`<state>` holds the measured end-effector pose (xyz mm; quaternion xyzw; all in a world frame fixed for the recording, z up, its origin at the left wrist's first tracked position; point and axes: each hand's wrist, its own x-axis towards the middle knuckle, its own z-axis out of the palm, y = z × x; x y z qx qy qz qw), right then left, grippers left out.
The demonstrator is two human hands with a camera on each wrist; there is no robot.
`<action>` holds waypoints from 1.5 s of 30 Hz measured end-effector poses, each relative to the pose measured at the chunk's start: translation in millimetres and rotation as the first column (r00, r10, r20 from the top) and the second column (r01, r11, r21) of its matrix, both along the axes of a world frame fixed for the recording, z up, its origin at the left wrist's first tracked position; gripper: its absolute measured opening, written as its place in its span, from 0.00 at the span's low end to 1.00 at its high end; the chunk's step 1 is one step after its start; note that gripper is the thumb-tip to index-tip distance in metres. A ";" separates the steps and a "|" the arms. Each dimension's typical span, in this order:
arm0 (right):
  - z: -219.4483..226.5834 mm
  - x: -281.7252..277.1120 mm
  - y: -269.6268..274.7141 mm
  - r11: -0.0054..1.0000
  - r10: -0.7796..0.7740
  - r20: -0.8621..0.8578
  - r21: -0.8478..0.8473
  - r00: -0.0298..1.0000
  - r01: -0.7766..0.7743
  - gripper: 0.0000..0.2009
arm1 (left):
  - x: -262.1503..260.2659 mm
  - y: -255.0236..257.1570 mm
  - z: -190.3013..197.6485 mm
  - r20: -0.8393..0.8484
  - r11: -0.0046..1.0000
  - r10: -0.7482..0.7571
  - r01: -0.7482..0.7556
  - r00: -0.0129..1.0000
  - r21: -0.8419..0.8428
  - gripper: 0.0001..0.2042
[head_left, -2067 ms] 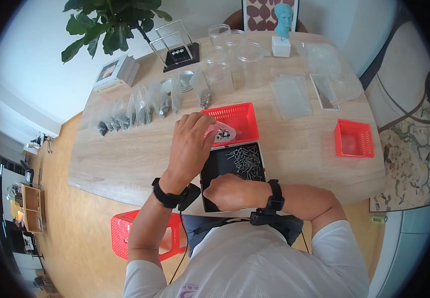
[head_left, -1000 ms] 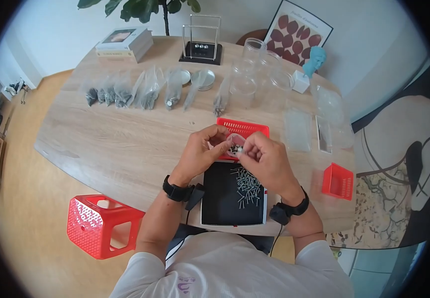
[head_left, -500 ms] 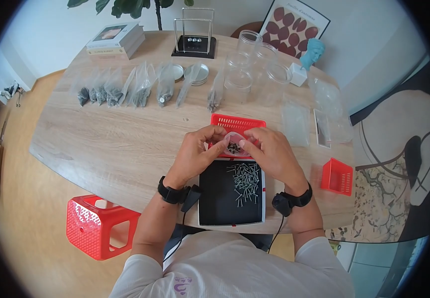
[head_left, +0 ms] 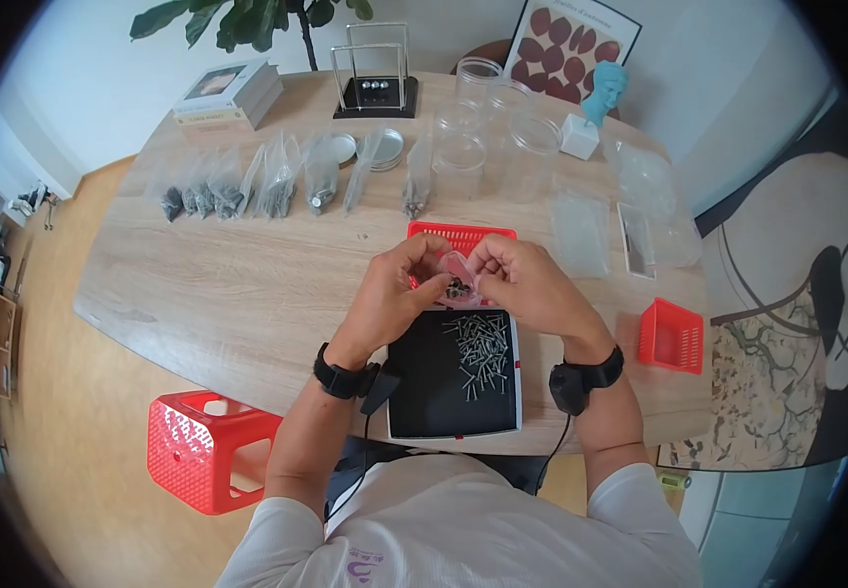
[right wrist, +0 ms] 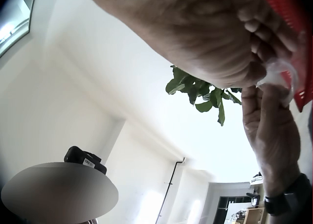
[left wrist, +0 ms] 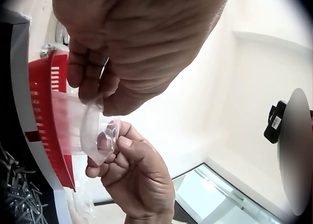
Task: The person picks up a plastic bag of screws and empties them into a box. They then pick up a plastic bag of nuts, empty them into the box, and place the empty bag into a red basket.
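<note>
A clear plastic bag [head_left: 456,266] with small metal parts at its bottom hangs between both hands, over the front of a red basket [head_left: 463,232]. The left hand [head_left: 393,297] pinches the bag's left side. Opposite it, the right hand [head_left: 533,290] pinches the right side of the rim. In the left wrist view, fingertips of both hands meet the rim of the bag [left wrist: 90,131], whose mouth is spread. Just below stands a black tray [head_left: 434,392] with a pile of screws [head_left: 483,353] at its right.
Small filled bags [head_left: 277,186] stand in a row at the back left, near metal lids [head_left: 386,150]. Clear jars [head_left: 532,157] and flat empty bags [head_left: 581,235] are behind on the right. Another red basket [head_left: 672,336] sits at the right edge; a red stool [head_left: 189,451] is at left.
Over the last second the right hand has shifted from the bag's mouth to its right rim. The left hand keeps its pinch. Earlier, the right hand was over the tray.
</note>
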<state>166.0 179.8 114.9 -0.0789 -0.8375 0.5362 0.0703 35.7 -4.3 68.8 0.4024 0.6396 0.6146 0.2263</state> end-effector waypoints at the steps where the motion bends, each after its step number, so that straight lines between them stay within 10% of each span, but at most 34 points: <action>1: 1.6 0.8 -0.2 0.999 0.000 -0.011 0.038 1.000 0.000 0.06 | 0.5 1.4 2.5 -0.020 1.000 0.011 -0.012 1.000 -0.018 0.16; 11: -12.5 -7.3 -3.7 0.829 -0.241 -0.367 0.404 0.898 0.387 0.06 | 6.8 12.1 31.2 -0.445 0.971 0.195 -0.235 0.874 -0.037 0.12; 29: -15.6 -8.9 3.1 0.896 -0.195 -0.314 0.328 0.929 0.299 0.10 | -10.1 16.8 34.5 -0.556 0.965 0.180 -0.257 0.811 -0.062 0.10; 37: -18.3 -12.0 -3.3 0.947 -0.178 -0.327 0.198 0.928 0.252 0.09 | 18.7 7.8 44.3 -0.120 0.969 0.074 -0.100 0.990 -0.226 0.17; 45: -18.1 -14.2 -5.8 0.926 -0.209 -0.420 0.204 0.883 0.317 0.08 | 0.3 8.8 31.9 -0.044 0.983 0.168 -0.171 0.985 -0.068 0.15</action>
